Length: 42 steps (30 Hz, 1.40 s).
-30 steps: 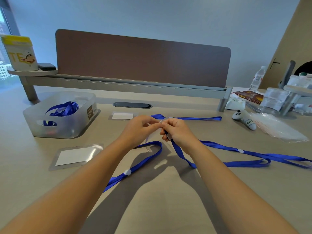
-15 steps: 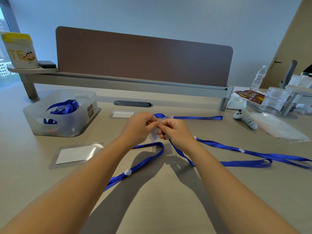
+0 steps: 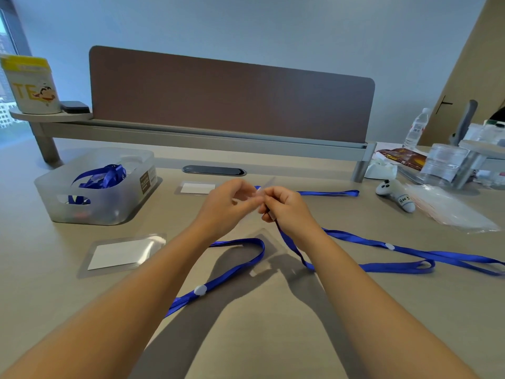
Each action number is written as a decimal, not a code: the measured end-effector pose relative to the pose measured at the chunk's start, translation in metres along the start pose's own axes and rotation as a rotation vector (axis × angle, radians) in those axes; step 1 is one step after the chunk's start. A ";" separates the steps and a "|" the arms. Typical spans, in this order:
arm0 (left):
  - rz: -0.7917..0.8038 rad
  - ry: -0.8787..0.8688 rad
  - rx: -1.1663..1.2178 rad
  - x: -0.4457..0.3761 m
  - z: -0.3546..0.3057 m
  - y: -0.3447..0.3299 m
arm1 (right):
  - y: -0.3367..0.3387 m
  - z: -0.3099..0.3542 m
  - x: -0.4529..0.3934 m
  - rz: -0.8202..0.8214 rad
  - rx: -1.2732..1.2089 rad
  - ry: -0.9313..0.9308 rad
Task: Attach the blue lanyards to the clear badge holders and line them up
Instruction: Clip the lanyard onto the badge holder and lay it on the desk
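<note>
My left hand (image 3: 229, 205) and my right hand (image 3: 287, 209) meet above the middle of the table. The left pinches the top of a clear badge holder (image 3: 266, 239), which hangs down and is hard to make out. The right grips the clip end of a blue lanyard (image 3: 396, 265) that trails down and off to the right. A second blue lanyard (image 3: 235, 269) with a white bead lies under my left forearm. A third lanyard (image 3: 328, 192) lies behind my hands. Two clear badge holders with white cards lie flat: one near left (image 3: 123, 254), one further back (image 3: 196, 188).
A translucent bin (image 3: 54, 184) at the left holds more blue lanyards (image 3: 103, 176). At the right lie a small white plush toy (image 3: 396, 196), a clear plastic bag (image 3: 451, 212) and a water bottle (image 3: 415, 129). A brown divider panel (image 3: 232, 97) closes off the back.
Both hands have stayed together and shifted slightly away from me. My left fingers have spread a little around the holder's top. The lanyards on the table lie as before.
</note>
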<state>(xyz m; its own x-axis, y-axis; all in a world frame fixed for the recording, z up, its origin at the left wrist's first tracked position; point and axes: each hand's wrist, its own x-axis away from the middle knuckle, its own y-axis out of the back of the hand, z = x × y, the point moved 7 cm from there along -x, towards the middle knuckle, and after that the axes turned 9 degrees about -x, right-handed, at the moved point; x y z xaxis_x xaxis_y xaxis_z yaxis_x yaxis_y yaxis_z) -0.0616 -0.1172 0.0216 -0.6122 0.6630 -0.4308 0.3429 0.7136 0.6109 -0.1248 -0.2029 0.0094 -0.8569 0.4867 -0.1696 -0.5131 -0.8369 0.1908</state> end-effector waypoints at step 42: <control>-0.236 -0.374 -0.685 -0.015 -0.001 0.013 | 0.067 -0.024 -0.024 -0.499 -0.361 -0.264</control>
<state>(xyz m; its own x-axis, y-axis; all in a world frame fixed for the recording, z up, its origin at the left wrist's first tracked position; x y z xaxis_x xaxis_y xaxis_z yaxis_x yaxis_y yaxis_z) -0.0487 -0.1183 0.0371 -0.2939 0.6310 -0.7180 -0.3515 0.6272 0.6951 -0.1374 -0.2772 0.0027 -0.5282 0.8435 0.0978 -0.8416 -0.5047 -0.1924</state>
